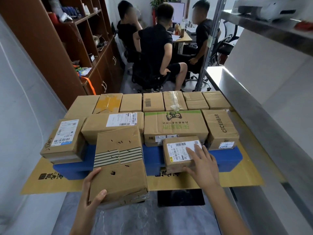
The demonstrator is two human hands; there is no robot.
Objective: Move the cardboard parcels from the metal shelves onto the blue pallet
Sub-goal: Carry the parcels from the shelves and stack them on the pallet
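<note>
Office floor, blue pallet [152, 158] mid-frame largely loaded, front row unfinished — left hand [89, 189] gripping striped parcel [118, 167] at lower centre, right hand [203, 165] with fingers [194, 150] flat on small labelled parcel [176, 155] at pallet's front edge.

The far row of parcels [153, 101] runs edge to edge across the blue pallet [153, 158]. The larger boxes [174, 126] in front of it sit just as tight, so no gap opens there. Bare blue shows only along the near edge. One strip lies between the striped parcel [118, 167], gripped by the left hand [91, 197], and the small labelled parcel [179, 155] under the right hand [201, 167]. A narrower slot lies between the striped parcel and the corner parcel [64, 141], and the near right corner is bare too. The metal shelves [271, 116] close off the right side, and a pale surface [20, 116] hems in the left. Seated people [157, 48] block the far end. The near side stands open above the cardboard sheet [186, 183].
</note>
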